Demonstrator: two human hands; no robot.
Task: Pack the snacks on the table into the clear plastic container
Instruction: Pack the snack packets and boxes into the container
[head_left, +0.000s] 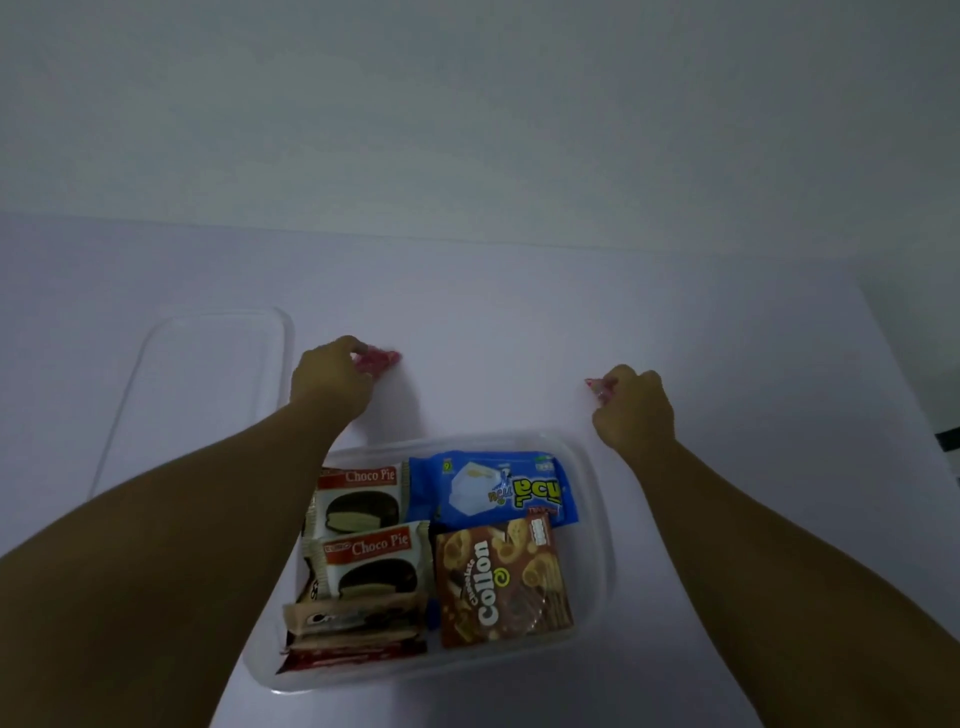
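My left hand is curled round a pink sweet on the table, just beyond the box; most of the wrapper is under my fingers, only its right end shows; my right hand pinches a second pink sweet at its fingertips, well apart from the first, off the box's far right corner; the box sits near me, between my forearms, already nearly full, and its clear lid lies flat on the table to the far left

What could go wrong, as I judge it: both wrappers are small and slick, and I cannot tell whether either is lifted or merely pressed to the table, so one could slip out on the way back; my left forearm crosses low over the box's left side, and a careless pull could catch the rim or drag the packets; there is little free room inside, so the sweets may have to sit on top and could slide off, or stand proud and foul the lid; the dim light makes small things easy to lose

Writing I can read: "Choco Pie" on two white-and-red packets at the left; "Chocolate Collon" on the brown carton at the right; the blue packet at the far side bears upside-down lettering I cannot make out; the packets at the near left are too crumpled to read
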